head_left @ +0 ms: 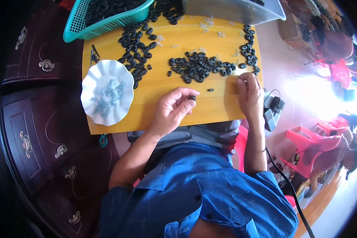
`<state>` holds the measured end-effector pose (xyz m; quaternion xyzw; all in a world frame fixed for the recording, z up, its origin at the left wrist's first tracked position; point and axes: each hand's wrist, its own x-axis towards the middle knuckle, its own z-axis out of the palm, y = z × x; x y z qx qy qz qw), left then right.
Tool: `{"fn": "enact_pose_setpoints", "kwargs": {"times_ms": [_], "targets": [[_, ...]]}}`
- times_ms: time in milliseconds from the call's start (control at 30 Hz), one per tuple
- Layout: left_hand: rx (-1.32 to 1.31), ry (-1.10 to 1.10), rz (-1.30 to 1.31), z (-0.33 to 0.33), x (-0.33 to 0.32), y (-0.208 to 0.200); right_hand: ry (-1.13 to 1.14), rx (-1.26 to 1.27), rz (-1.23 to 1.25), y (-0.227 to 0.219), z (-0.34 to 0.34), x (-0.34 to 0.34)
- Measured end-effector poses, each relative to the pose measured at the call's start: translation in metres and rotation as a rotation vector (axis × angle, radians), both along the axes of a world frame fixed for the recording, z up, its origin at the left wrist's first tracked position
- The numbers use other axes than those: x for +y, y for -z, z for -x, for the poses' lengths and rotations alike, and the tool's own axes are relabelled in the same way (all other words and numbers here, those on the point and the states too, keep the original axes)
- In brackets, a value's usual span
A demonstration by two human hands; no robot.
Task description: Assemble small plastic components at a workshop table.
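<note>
My left hand [171, 110] is over the near part of the yellow table. Between its thumb and fingers it pinches a small black plastic part [192, 98], which looks like a cord-lock piece. By the right edge of the table, my right hand [250, 94] has its fingers curled together; whatever may be in them is hidden. A single small black piece [210, 90] lies on the wood between my hands. Just beyond is a pile of black oval plastic parts [196, 67] with holes in them.
A white scalloped dish [88, 101] at the left holds many small metal springs [107, 97]. More black parts [137, 49] spread along the left, others [248, 45] along the right. A green basket [73, 29] and a clear bin [234, 12] stand at the far edge.
</note>
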<state>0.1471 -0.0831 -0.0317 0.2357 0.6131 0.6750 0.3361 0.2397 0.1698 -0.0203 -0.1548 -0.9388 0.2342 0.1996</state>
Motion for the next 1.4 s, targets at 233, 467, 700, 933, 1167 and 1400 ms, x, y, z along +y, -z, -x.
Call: {"fn": "enact_pose_setpoints", "kwargs": {"times_ms": [233,467,700,933,1167,1400], "targets": [[-0.254,-0.085,-0.138,0.005,0.000,-0.006,-0.022,0.106,0.705,-0.009,-0.013,-0.036],[-0.101,-0.069,0.011,0.005,-0.007,-0.006,-0.149,0.102,0.830,-0.021,-0.008,-0.066],[-0.339,-0.073,-0.126,0.009,-0.008,-0.005,-0.226,0.091,0.824,-0.026,-0.005,-0.077],[-0.413,-0.110,-0.186,0.005,-0.007,-0.007,-0.264,0.093,0.861,-0.023,-0.004,-0.087],[-0.400,-0.069,-0.184,0.007,-0.008,-0.006,-0.210,0.109,0.868,-0.020,-0.003,-0.087],[-0.357,-0.047,-0.143,0.006,-0.008,-0.012,-0.246,0.079,0.799,-0.022,-0.004,-0.084]]}}
